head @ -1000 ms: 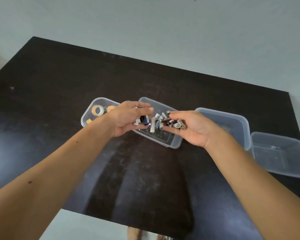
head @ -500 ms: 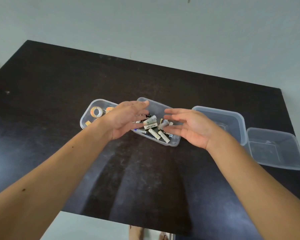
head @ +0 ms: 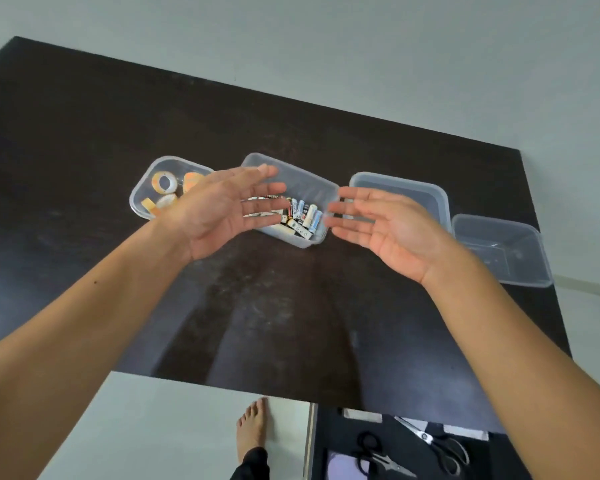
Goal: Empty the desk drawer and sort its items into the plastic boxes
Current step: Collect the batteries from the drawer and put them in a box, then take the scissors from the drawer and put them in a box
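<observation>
Clear plastic boxes stand in a row on the dark counter [head: 84, 133], each seemingly meant for one kind of item; the left hand [head: 219, 211] and the right hand [head: 385, 230] hover palm-inward with fingers straight and spread, holding nothing, on either side of the second box [head: 321, 192]. Below and between the two hands lie the batteries [head: 302, 216], heaped loosely at the near end of that box; the hands' empty, splayed pose above them fits a handful let go into it, though that is a judgement. Beyond the left hand's wrist and partly hidden by it, the first box [head: 142, 188] holds tape rolls [head: 163, 181]; behind the right hand's fingers sits the third box [head: 430, 188], and further out past its wrist the fourth box [head: 530, 237], both apparently without contents. Well below the right forearm the open drawer [head: 333, 441] shows two pairs of scissors [head: 440, 445]; these likely belong in one of the unfilled boxes, so the sorting is probably about half done. A bare foot [head: 252, 424] rests on the pale floor beside the drawer.
</observation>
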